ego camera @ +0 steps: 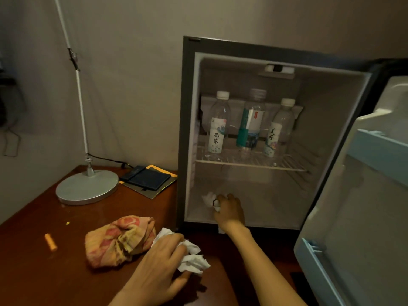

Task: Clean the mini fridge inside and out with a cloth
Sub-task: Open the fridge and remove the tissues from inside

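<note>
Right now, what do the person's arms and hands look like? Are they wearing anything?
Both arms are bare as far as the picture shows: no sleeves and no gloves. The left hand and the right hand have no watch or bracelet at the wrist. It is too blurry to tell about rings.

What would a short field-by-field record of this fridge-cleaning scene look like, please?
fridge: mini fridge, door swung open to the right
shelf: three bottles upright on wire shelf
right: right hand grips white wad on the fridge's lower floor
left: left hand grips crumpled tissue on table
cloth: patterned cloth bunched beside the tissue, unheld
other: lamp base at left
</note>
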The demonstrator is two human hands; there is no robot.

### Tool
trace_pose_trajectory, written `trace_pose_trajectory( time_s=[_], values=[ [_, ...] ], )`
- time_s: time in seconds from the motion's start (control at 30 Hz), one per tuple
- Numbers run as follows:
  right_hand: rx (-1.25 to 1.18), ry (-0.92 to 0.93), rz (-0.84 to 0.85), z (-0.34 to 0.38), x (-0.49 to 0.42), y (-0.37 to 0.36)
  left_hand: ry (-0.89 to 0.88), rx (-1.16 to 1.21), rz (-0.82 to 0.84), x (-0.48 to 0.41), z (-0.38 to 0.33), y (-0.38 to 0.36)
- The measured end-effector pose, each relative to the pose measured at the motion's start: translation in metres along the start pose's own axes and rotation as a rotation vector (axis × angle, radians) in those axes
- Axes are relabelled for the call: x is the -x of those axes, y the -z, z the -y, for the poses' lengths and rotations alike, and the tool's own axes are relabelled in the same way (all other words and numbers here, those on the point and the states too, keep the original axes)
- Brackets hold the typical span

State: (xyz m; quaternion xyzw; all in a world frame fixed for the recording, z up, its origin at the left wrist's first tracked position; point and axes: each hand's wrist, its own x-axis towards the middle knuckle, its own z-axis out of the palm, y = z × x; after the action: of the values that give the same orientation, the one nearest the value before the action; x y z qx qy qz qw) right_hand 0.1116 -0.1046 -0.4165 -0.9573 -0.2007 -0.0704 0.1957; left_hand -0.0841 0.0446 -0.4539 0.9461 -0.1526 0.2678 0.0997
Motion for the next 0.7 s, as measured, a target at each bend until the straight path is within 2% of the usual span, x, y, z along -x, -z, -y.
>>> trace_pose_trajectory(
  time_s=[0.17,0.4,0.7],
  values=[
    [-0.022,0.142,-0.177,0.022,0.046,-0.011,0.036,-0.031,0.002,0.028,0.001,0.019],
    [-0.071,0.282,-0.225,0.082,0.093,-0.016,0.165,-0.044,-0.01,0.089,0.012,0.055],
    [-0.113,0.456,-0.165,0.174,0.144,-0.039,0.288,-0.165,-0.026,0.169,0.026,0.105]
  ],
)
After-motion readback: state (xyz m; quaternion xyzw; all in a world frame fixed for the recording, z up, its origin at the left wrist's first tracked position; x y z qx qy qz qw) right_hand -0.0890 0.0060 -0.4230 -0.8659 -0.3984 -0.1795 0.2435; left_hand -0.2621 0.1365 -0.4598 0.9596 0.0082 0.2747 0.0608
